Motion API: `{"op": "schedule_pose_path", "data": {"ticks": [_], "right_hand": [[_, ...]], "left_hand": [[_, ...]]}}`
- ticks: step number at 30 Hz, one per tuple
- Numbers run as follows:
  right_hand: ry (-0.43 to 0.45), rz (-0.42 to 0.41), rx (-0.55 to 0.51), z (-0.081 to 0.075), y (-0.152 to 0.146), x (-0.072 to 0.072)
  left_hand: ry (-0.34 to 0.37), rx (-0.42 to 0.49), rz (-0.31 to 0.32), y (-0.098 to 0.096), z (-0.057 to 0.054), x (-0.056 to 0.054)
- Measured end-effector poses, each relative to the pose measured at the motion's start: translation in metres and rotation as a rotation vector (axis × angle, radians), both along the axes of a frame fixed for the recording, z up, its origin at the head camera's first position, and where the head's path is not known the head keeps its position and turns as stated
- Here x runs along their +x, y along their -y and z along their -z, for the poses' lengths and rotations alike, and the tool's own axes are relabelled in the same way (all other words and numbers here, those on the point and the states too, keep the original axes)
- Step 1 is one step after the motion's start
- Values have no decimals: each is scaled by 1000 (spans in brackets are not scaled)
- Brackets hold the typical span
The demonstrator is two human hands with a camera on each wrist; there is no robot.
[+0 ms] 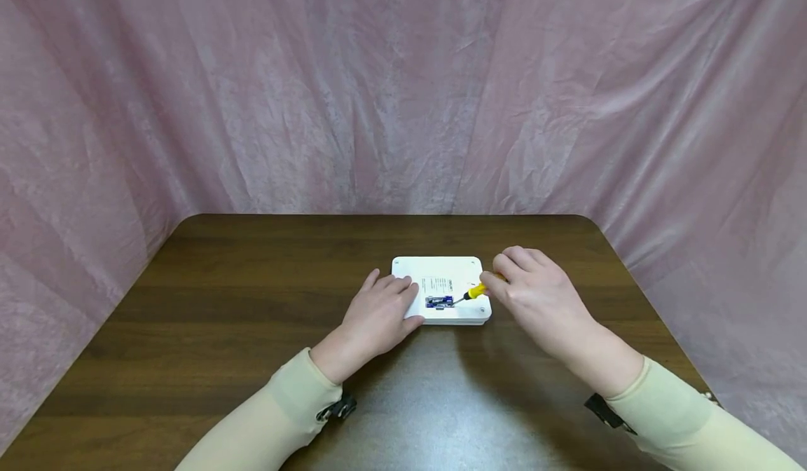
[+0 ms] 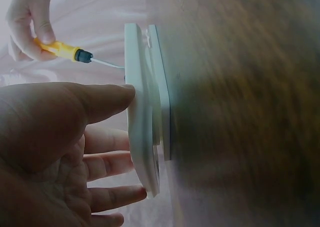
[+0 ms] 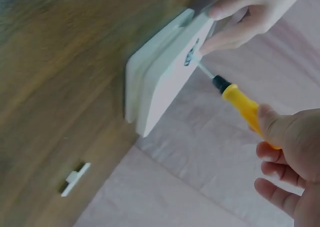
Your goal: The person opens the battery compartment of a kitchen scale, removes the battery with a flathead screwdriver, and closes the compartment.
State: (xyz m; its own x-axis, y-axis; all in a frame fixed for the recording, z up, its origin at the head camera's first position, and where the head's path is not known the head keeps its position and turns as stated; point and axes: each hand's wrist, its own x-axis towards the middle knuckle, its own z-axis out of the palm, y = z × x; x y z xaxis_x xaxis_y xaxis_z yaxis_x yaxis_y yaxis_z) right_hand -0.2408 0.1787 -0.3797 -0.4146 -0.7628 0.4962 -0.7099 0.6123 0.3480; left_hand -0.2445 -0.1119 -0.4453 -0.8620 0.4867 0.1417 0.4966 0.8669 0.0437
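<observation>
The right hand (image 1: 536, 296) grips the screwdriver (image 1: 476, 291), tip at the batteries (image 1: 439, 301) to its left — lever gently, shaft low. Farther left, the left hand (image 1: 381, 310), fingers straight, rests on the case (image 1: 466, 273) — brace it firmly.

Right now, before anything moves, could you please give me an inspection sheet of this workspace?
Surface: brown wooden table.
Job's things: white box on table, what look like batteries exposed in it; yellow screwdriver, tip at their right end in head view.
Clutter: small white piece on table, purpose unclear.
Hands: left hand rests on box; right hand grips screwdriver.
Cables: nothing seen.
Surroundings: pink curtain behind table.
</observation>
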Motion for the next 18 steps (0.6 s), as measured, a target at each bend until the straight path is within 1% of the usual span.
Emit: {"op": "schedule_pose_path", "data": {"ticks": [4, 13, 18], "right_hand": [[-16, 16, 50, -5, 6, 4], [-53, 30, 71, -8, 14, 4], [-40, 47, 76, -9, 14, 5]], "left_hand": [[5, -1, -2, 0, 0, 0], [8, 1, -5, 0, 0, 0], [15, 2, -6, -1, -2, 0]]}}
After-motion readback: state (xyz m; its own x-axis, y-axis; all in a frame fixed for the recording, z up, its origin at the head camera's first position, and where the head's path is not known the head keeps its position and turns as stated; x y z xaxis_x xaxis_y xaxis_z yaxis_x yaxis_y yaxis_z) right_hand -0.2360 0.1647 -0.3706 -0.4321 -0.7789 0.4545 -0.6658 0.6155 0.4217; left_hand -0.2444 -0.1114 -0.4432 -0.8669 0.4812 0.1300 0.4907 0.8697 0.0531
